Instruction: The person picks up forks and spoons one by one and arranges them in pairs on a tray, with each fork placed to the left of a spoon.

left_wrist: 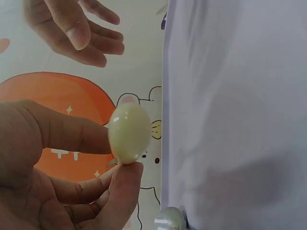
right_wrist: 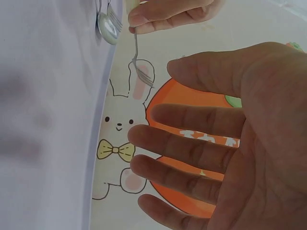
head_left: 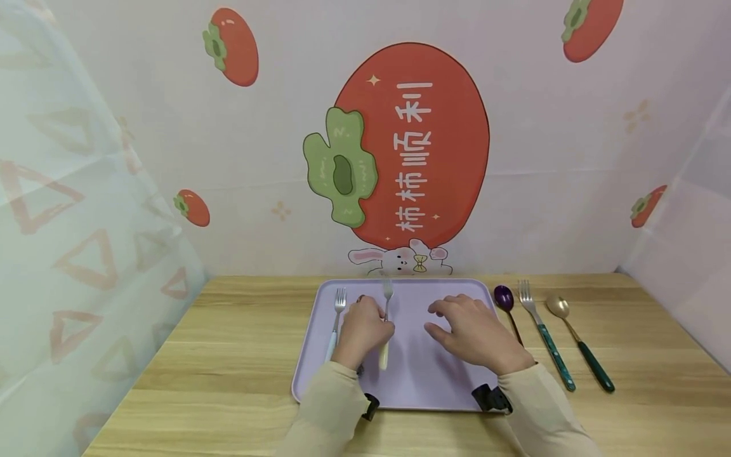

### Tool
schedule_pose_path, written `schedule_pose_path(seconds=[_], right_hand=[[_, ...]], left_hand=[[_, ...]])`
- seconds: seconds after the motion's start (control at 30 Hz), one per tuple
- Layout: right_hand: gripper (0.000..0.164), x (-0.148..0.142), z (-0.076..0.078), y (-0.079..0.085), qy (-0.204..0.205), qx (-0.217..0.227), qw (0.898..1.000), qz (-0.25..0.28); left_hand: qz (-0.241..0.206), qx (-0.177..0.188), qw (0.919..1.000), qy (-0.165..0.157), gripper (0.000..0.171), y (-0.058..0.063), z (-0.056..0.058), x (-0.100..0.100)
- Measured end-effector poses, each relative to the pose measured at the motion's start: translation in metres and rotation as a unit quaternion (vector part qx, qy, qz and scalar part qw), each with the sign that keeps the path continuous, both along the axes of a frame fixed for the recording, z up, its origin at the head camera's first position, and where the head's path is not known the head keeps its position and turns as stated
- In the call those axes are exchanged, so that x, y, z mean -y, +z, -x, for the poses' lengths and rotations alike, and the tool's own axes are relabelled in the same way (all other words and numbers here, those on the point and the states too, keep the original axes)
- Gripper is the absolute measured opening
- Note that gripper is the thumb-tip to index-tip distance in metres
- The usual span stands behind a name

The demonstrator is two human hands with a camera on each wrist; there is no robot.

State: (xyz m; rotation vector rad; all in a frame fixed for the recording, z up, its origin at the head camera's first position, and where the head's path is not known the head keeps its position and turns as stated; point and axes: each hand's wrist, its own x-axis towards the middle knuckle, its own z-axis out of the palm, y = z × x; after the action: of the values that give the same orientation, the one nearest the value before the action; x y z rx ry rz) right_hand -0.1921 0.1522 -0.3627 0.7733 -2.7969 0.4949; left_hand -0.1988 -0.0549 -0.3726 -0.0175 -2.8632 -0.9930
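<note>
My left hand (head_left: 363, 327) pinches a fork (head_left: 384, 355) with a cream handle between thumb and fingers, raised over the left half of a lilac tray (head_left: 422, 387). The rounded end of its handle (left_wrist: 129, 134) faces the camera in the left wrist view. In the right wrist view its tines (right_wrist: 144, 78) point away from the holding fingers. Over the right half of the tray, my right hand (head_left: 474, 333) hovers with fingers spread and nothing in it. A fork with a pale blue handle (head_left: 332, 343) lies on the tray, partly behind my left hand.
A silver spoon (right_wrist: 108, 28) rests on the tray beside the blue-handled fork, mostly hidden by my left hand in the head view. Right of the tray lie a purple spoon (head_left: 505, 298), a green-handled fork (head_left: 551, 349) and a gold spoon with dark green handle (head_left: 594, 365).
</note>
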Motion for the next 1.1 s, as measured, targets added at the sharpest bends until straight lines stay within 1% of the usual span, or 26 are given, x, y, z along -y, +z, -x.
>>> schedule_pose_path(seconds=[0.1, 0.23, 0.37, 0.5, 0.67, 0.87, 1.1], right_hand=[[0.024, 0.0, 0.0, 0.0, -0.002, 0.002, 1.0, -0.002], [0.024, 0.0, 0.001, 0.0, -0.003, 0.003, 1.0, -0.005], [0.024, 0.0, 0.001, 0.0, 0.0, -0.002, 1.0, -0.003], [0.024, 0.0, 0.001, 0.0, 0.005, -0.006, 1.0, 0.0], [0.025, 0.002, 0.0, 0.001, 0.004, 0.004, 1.0, -0.004], [0.024, 0.002, -0.001, 0.001, 0.005, 0.005, 1.0, -0.006], [0.026, 0.003, -0.001, 0.001, 0.003, 0.019, 1.0, -0.005]], left_hand=[[0.005, 0.005, 1.0, 0.002, 0.038, -0.004, 0.002, -0.002], [0.016, 0.02, 0.9997, 0.006, 0.041, -0.007, 0.004, -0.005], [0.023, 0.043, 0.9987, 0.011, 0.037, -0.009, 0.005, -0.007], [0.036, 0.063, 0.9972, 0.018, 0.028, -0.009, 0.006, -0.008], [0.042, 0.081, 0.9957, 0.018, 0.02, -0.011, 0.007, -0.008], [0.042, 0.102, 0.9938, 0.01, 0.018, -0.01, 0.01, -0.007], [0.053, 0.123, 0.9909, 0.015, 0.019, -0.011, 0.015, -0.009]])
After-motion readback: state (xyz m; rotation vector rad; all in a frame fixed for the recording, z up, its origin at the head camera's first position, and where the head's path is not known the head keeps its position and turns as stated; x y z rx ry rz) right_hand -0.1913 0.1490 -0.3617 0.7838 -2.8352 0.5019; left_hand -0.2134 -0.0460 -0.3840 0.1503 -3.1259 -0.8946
